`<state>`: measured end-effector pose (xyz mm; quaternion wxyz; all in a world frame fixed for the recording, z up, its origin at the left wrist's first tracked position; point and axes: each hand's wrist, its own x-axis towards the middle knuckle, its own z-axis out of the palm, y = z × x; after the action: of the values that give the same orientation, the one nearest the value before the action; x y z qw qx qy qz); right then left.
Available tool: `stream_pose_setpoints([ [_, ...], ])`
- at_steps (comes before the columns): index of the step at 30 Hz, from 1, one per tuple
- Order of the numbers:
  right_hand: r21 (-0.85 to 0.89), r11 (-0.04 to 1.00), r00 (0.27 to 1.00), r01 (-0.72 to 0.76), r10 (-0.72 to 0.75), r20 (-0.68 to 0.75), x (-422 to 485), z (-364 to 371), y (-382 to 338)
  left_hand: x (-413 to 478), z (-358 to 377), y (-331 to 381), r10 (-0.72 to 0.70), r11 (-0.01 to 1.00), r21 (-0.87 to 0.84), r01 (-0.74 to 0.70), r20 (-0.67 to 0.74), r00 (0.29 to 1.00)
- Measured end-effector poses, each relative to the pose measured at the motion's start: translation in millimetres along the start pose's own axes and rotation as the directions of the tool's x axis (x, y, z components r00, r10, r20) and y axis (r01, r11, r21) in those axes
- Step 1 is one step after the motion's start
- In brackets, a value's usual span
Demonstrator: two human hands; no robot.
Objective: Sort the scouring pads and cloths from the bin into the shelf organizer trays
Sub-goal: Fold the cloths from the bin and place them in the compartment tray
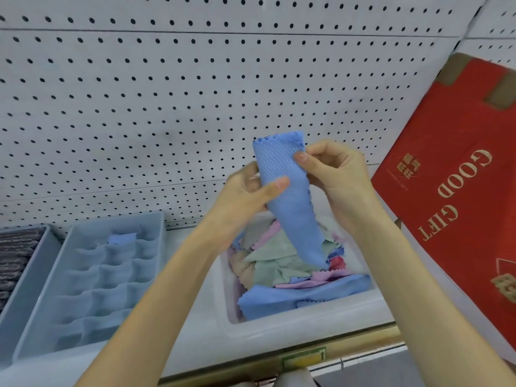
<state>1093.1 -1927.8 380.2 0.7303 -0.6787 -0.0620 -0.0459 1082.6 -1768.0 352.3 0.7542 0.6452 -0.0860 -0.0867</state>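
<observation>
A white pegboard wall (167,93) stood behind the shelf, and a red carton (460,163) printed "GOOD GIFT" leaned at the right, just beside the white bin (279,328). At the left lay a grey-blue organizer tray (117,277) with many small compartments; one folded blue piece (121,238) sat in a compartment of the far row. Further left, a second tray (28,289) held dark scouring pads (14,263). The bin was filled with a loose heap of cloths (273,263) in blue, green, pink and beige. The left forearm crossed in front of the bin's left wall and hid part of it. Above the heap, both hands held one blue cloth (290,208) with a honeycomb texture. The left hand (245,194) gripped its middle, thumb on the front and fingers behind. The right hand (335,174) pinched its upper right edge. The lower corner of the cloth hung down over the heap.
</observation>
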Motion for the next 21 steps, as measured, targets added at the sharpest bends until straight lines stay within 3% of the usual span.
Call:
stream_pose_setpoints([
  [3, -0.012, 1.0, 0.999, 0.021, -0.021, -0.047, 3, 4, -1, -1, 6, -15, -0.042, 0.997, 0.061, 0.041, 0.024, 0.999],
  [11, 0.042, 0.999, 0.998, 0.011, -0.008, -0.061, 6, 6, -3, -1, 15, -25, -0.024, 0.98, -0.197, 0.036, 0.066, 0.998],
  [21, 0.027, 1.0, 0.994, 0.01, -0.007, -0.113, 9, 3, 3, -6, 12, -23, -0.081, 0.95, -0.277, 0.145, 0.23, 0.97],
])
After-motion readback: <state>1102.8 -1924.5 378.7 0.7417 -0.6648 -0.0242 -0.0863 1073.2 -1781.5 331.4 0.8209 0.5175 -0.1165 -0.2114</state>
